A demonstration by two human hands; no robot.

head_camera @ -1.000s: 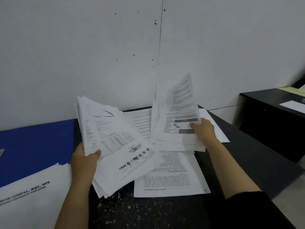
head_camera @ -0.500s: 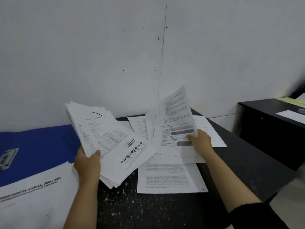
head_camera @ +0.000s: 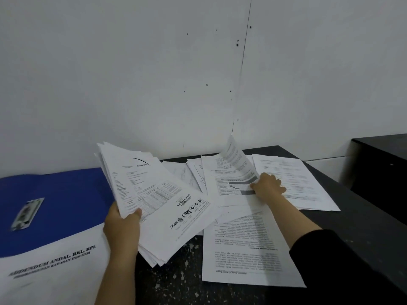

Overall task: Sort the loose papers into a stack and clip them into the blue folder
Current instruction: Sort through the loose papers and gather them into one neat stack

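At the centre of the frame we see the left hand gripping a thick sheaf of papers, thumb on top and fingers curled beneath, the sheaf tilted up off the dark speckled tabletop and fanned at its edges. To the right of centre, the right hand pinches the lower corner of a printed sheet bearing a chart with grey bars; that sheet curls upward toward the white wall. Beneath and around it lie more loose pages, overlapping, with one text page flat on the tabletop at the lower centre right. At the left of the frame the blue folder lies open and flat, a metal clip on its inner face. Overlapping the folder's near edge, at the lower left, we see a white cover sheet with bold black lettering. At the far right edge stands a second dark surface, apart from the tabletop.
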